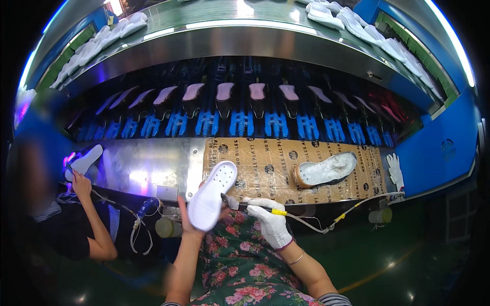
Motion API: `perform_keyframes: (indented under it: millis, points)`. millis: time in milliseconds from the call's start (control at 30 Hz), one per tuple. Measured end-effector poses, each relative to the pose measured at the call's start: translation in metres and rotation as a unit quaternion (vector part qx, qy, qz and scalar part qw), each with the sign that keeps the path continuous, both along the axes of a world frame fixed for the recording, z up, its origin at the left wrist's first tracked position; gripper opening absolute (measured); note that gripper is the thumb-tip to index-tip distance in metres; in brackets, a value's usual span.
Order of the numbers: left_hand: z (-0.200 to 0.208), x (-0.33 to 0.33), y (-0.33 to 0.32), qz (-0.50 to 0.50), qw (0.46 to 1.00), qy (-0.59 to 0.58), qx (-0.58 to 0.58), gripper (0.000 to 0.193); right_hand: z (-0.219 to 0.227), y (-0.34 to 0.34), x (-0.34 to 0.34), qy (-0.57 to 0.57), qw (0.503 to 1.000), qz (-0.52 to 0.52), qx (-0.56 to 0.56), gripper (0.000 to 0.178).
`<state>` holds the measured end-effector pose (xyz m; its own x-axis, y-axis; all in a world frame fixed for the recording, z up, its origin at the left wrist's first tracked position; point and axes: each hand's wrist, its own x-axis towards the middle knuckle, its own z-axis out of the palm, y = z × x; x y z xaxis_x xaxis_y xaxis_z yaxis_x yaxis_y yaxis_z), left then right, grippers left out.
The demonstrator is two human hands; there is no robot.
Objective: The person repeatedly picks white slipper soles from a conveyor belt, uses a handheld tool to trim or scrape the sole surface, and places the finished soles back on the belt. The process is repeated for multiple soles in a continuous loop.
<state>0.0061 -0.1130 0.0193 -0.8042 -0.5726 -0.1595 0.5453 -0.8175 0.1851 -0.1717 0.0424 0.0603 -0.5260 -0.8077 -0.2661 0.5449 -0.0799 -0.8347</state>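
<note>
My bare left hand [190,228] holds a white shoe sole [212,196] tilted up over the bench edge. Small dark holes dot the sole's upper end. In my right hand [270,224], which wears a white glove, is a hose-fed brush [234,203] with a dark handle and a band of yellow tape. Its tip lies at the sole's right edge; whether it touches cannot be made out. Beyond my right hand, a shoe upper [326,170] with a tan end and a whitish bottom facing up rests on printed cardboard [250,153].
Across the back runs a machine rack with a row of shoe forms [224,92] on blue clamps [241,122]. A spare white glove [395,171] lies at the bench's right end. The brush's hose [352,209] trails rightward. At left, a co-worker's hand [81,186] holds another sole [88,159].
</note>
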Motion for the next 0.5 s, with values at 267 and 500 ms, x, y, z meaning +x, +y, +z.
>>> perform_keyframes:
  millis: [267, 500]
  points:
    - [-0.039, -0.008, 0.057, -0.087, 0.993, -0.012, 0.073, 0.077, 0.038, 0.002, 0.004, 0.170, 0.985, 0.020, 0.018, 0.022]
    - [-0.015, -0.039, 0.077, -0.025, 0.998, -0.015, 0.048, 0.084, 0.072, 0.004, -0.012, 0.478, 0.870, 0.014, -0.115, 0.020]
